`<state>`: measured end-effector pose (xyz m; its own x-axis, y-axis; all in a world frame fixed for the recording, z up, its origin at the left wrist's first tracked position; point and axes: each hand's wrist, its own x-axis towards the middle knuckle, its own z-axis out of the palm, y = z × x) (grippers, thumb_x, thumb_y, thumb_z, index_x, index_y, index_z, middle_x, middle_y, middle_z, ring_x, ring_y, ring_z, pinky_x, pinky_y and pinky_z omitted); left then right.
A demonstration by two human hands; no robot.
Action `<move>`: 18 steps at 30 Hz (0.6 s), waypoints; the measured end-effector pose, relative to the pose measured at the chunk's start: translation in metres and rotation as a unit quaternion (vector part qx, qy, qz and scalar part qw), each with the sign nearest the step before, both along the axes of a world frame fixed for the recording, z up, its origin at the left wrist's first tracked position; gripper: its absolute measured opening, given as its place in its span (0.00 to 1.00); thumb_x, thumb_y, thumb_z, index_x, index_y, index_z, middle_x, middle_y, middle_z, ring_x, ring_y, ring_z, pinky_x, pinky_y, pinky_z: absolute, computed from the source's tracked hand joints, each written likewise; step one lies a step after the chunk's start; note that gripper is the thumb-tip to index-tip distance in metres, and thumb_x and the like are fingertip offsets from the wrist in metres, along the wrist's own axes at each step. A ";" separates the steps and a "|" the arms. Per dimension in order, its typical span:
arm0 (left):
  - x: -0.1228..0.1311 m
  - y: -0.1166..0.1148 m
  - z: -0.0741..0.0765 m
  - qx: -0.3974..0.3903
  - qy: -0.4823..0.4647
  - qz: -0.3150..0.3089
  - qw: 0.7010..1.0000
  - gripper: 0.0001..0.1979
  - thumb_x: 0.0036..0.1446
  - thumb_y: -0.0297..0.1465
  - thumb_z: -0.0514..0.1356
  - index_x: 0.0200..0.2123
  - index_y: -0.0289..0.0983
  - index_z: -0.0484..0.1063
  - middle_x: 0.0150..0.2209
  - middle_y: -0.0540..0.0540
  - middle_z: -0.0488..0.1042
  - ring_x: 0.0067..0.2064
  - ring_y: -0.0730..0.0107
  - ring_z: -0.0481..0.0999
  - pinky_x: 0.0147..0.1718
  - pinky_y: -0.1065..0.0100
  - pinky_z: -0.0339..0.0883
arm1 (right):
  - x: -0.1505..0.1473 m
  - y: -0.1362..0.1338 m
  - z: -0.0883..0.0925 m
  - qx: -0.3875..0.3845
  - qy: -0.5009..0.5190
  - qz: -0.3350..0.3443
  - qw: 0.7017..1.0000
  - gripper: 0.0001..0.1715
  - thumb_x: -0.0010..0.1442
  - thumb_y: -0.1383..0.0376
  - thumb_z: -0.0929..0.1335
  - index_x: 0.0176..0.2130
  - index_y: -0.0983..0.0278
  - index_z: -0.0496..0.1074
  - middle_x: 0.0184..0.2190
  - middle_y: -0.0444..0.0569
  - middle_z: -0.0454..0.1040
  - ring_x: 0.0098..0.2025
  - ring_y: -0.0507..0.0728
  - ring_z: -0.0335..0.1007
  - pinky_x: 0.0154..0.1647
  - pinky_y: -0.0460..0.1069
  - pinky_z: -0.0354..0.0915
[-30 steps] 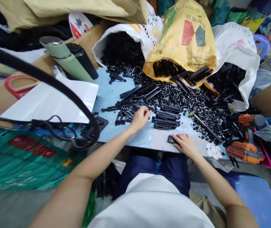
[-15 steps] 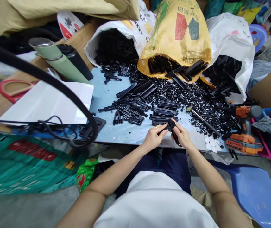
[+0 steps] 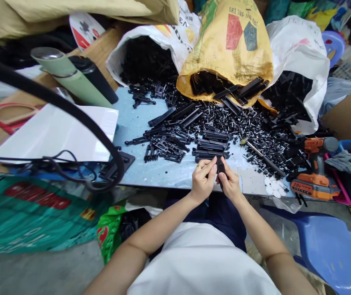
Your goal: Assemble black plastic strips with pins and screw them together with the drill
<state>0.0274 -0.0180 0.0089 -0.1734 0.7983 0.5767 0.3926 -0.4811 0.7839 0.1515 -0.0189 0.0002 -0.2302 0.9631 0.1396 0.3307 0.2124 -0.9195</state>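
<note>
Close together at the table's near edge, my two hands hold a black plastic bar (image 3: 220, 166) that points toward me. My right hand (image 3: 230, 182) is closed around its right side, thumb on top. My left hand (image 3: 203, 178) pinches at the bar's left side; what lies between its fingertips is hidden. Just beyond my fingers lies a row of similar long black bars (image 3: 211, 145). To their left is a pile of smaller black linked pieces (image 3: 169, 143). Loose screws and small black parts (image 3: 240, 123) cover the table behind.
Three open sacks spill black parts at the back, the yellow sack (image 3: 224, 49) in the middle. A screwdriver (image 3: 264, 155) and an orange cordless drill (image 3: 315, 168) lie right. A black cable (image 3: 80, 119) arches over a white sheet (image 3: 55, 131) left. A blue stool (image 3: 332, 246) stands below.
The black bar has turned from slanting to nearly straight toward me. My left hand has moved in closer to my right. The view has shifted slightly.
</note>
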 end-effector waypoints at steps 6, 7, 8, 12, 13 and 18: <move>-0.004 -0.011 -0.033 -0.162 -0.050 -0.017 0.985 0.19 0.62 0.36 0.47 0.51 0.35 0.67 0.37 0.42 0.71 0.27 0.73 0.73 0.28 0.68 0.70 | 0.012 0.017 -0.005 0.006 -0.163 0.056 0.985 0.30 0.60 0.51 0.57 0.59 0.55 0.59 0.43 0.49 0.71 0.38 0.53 0.69 0.42 0.50 0.68; -0.007 -0.015 -0.038 -0.197 -0.038 -0.011 0.980 0.20 0.62 0.35 0.47 0.54 0.35 0.64 0.38 0.41 0.70 0.27 0.72 0.73 0.28 0.67 0.71 | 0.022 0.029 -0.004 0.016 -0.201 0.045 0.978 0.28 0.60 0.51 0.59 0.57 0.54 0.61 0.44 0.49 0.71 0.42 0.55 0.69 0.45 0.51 0.67; -0.010 -0.019 -0.042 -0.215 -0.008 -0.003 0.977 0.21 0.61 0.34 0.48 0.56 0.35 0.61 0.41 0.39 0.70 0.30 0.68 0.75 0.30 0.64 0.72 | 0.036 0.044 -0.001 0.027 -0.234 0.016 0.972 0.26 0.59 0.52 0.60 0.55 0.54 0.63 0.45 0.49 0.70 0.46 0.56 0.67 0.47 0.52 0.66; -0.018 -0.021 -0.039 -0.140 0.244 -0.078 0.956 0.26 0.52 0.24 0.54 0.56 0.40 0.62 0.53 0.36 0.65 0.56 0.50 0.63 0.53 0.45 0.58 | 0.109 0.124 0.018 0.076 -0.278 -0.232 0.929 0.20 0.57 0.58 0.64 0.48 0.62 0.68 0.46 0.54 0.69 0.51 0.58 0.61 0.54 0.56 0.59; -0.019 -0.018 -0.035 -0.117 0.303 -0.133 0.936 0.26 0.51 0.22 0.54 0.54 0.41 0.65 0.53 0.38 0.66 0.58 0.50 0.60 0.55 0.41 0.53 | 0.128 0.144 0.023 0.074 -0.279 -0.272 0.918 0.19 0.57 0.61 0.63 0.47 0.65 0.68 0.47 0.57 0.68 0.53 0.60 0.59 0.55 0.58 0.57; -0.019 0.004 -0.014 -0.097 0.440 -0.306 0.839 0.23 0.52 0.19 0.49 0.49 0.39 0.69 0.41 0.43 0.74 0.48 0.60 0.70 0.57 0.37 0.43 | 0.193 0.210 0.041 0.065 -0.249 -0.398 0.881 0.13 0.59 0.60 0.60 0.42 0.64 0.63 0.46 0.59 0.64 0.57 0.66 0.52 0.54 0.68 0.51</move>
